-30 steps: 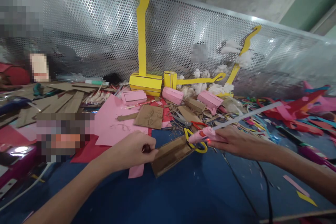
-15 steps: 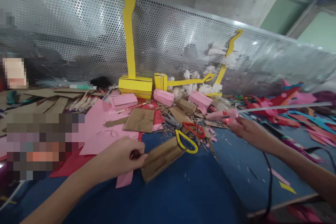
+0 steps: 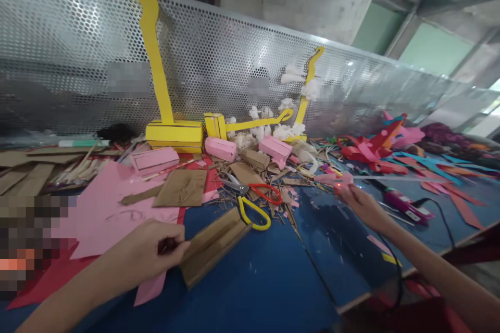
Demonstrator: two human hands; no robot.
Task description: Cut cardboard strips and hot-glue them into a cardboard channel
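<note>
Head view: scissors (image 3: 245, 189) seemingly against cardboard (image 3: 214, 245)

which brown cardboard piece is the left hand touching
The folded, trough-like cardboard piece in front: its left end meets the left hand. The other brown pieces, like the flat square cardboard piece, lie farther back, untouched.

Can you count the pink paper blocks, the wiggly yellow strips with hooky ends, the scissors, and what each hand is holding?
Pink paper blocks: 3
Yellow strips: 3
Scissors: 1 pair
Folded cardboard, in the left hand: 1
Pink glue gun, in the right hand: 1
Total: 9
</note>
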